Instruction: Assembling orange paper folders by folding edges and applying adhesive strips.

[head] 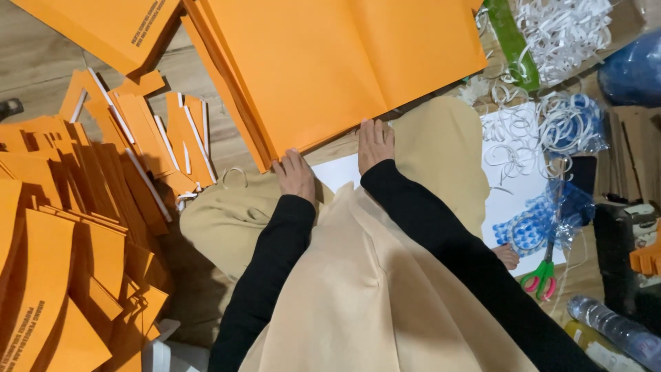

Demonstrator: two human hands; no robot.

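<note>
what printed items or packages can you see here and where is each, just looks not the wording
Orange folder: top left, flat, dark print along its edge.
Orange strip: bottom left on a pile of offcuts, curved, dark print along it.
Orange sheets: top centre, big blank stack; left hand and right hand rest at its near edge.
Plastic bottle: bottom right, lying down, clear.
Blue-and-clear bag: right, crumpled, on white paper.
No screens or signs.

Left hand (295,176) and right hand (375,142) flat against open orange folder (330,62), white sheet (336,172) between them, scissors (544,272) nearby
</note>
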